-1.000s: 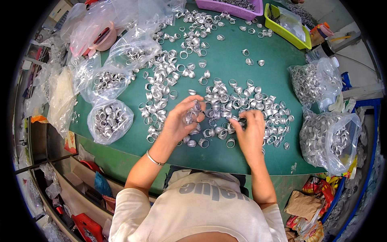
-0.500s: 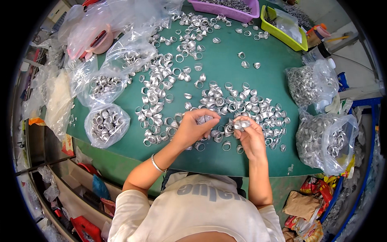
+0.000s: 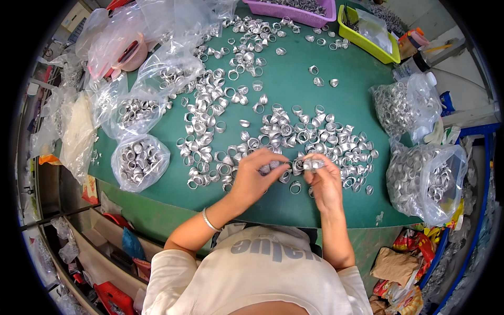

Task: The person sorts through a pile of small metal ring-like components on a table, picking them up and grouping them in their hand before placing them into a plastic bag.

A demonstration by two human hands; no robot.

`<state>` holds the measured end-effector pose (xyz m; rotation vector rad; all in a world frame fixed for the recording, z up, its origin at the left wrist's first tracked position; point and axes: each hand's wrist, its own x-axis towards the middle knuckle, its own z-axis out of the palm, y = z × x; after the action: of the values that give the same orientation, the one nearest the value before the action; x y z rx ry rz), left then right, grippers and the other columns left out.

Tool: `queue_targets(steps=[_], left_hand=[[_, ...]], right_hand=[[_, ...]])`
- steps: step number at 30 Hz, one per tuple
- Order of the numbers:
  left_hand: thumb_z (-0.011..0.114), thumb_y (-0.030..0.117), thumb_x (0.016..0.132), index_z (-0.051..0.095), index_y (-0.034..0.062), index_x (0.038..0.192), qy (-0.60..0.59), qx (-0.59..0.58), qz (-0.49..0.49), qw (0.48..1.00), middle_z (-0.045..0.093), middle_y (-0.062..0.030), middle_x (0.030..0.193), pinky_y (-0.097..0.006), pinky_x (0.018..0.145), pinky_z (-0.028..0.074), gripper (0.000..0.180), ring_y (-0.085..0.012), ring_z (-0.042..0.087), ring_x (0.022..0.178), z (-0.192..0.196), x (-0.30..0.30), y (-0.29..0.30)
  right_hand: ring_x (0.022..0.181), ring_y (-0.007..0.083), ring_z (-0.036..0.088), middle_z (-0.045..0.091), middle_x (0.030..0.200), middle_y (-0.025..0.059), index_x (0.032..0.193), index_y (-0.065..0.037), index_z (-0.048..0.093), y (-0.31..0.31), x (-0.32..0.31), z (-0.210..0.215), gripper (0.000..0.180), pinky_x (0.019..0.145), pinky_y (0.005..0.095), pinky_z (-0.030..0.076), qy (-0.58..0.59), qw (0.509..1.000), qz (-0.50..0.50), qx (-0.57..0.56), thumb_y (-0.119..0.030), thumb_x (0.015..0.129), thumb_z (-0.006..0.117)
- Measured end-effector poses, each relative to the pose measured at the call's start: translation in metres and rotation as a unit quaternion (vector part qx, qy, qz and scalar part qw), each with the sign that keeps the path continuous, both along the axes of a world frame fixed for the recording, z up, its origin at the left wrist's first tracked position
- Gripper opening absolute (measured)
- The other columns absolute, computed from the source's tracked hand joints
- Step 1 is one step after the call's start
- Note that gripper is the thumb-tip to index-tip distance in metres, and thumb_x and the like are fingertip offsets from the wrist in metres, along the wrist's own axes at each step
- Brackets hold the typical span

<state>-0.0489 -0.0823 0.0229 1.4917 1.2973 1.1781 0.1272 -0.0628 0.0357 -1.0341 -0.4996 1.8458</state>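
Many silver metal rings (image 3: 286,128) lie loose on a green table. My left hand (image 3: 251,181) is curled round a few rings (image 3: 269,167), its fingertips and thumb meeting near the middle of the near pile. A bangle circles that wrist. Just right of it, my right hand (image 3: 326,184) is closed, pinching silver rings (image 3: 314,164) between thumb and fingers. How many rings each hand has is partly hidden by the fingers. A single ring (image 3: 295,187) lies on the table between the two hands.
Clear bags of rings stand at the left (image 3: 137,163) and right (image 3: 422,181). A purple basket (image 3: 320,20) and a yellow-green tray (image 3: 386,52) sit at the far edge. Plastic bags and a pink bowl (image 3: 135,55) occupy the far left. Shelves flank the table.
My left hand has shifted slightly right and toward me with its rings. My right hand has moved a little left and toward me, still pinching rings.
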Motion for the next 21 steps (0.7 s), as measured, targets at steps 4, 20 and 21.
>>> queue_targets(steps=[4, 20, 21], left_hand=[[0.061, 0.007, 0.084, 0.064, 0.0018, 0.093, -0.171, -0.213, 0.03, 0.961, 0.06, -0.003, 0.074, -0.017, 0.038, 0.035, 0.01, -0.0048, 0.053, 0.051, 0.012, -0.016, 0.0], [0.059, 0.017, 0.089, 0.064, 0.0025, 0.095, -0.266, -0.261, 0.153, 0.915, 0.057, 0.0, 0.061, -0.018, 0.038, 0.031, 0.016, -0.003, 0.048, 0.048, 0.017, -0.062, -0.086], [0.057, 0.018, 0.09, 0.064, 0.0027, 0.099, -0.289, -0.248, 0.159, 0.911, 0.057, -0.0015, 0.065, -0.018, 0.036, 0.029, 0.019, -0.0049, 0.05, 0.049, 0.014, -0.064, -0.089]], right_hand=[[0.054, 0.0053, 0.039, 0.053, 0.067, -0.0002, 0.092, 0.001, 0.062, 0.01, 0.02, -0.003, 0.015, 0.05, 0.02, 0.028, -0.079, 0.995, 0.012, 0.059, -0.008, 0.088, 0.05], [0.068, 0.0088, 0.054, 0.063, 0.077, 0.0033, 0.085, 0.003, 0.065, 0.037, -0.092, 0.029, 0.015, 0.062, 0.0231, 0.044, -0.273, 0.778, 0.491, 0.282, -0.007, 0.086, 0.054], [0.064, 0.008, 0.052, 0.061, 0.072, 0.003, 0.079, 0.002, 0.064, 0.047, -0.119, 0.028, 0.017, 0.058, 0.023, 0.042, -0.278, 0.773, 0.473, 0.318, -0.01, 0.086, 0.053]])
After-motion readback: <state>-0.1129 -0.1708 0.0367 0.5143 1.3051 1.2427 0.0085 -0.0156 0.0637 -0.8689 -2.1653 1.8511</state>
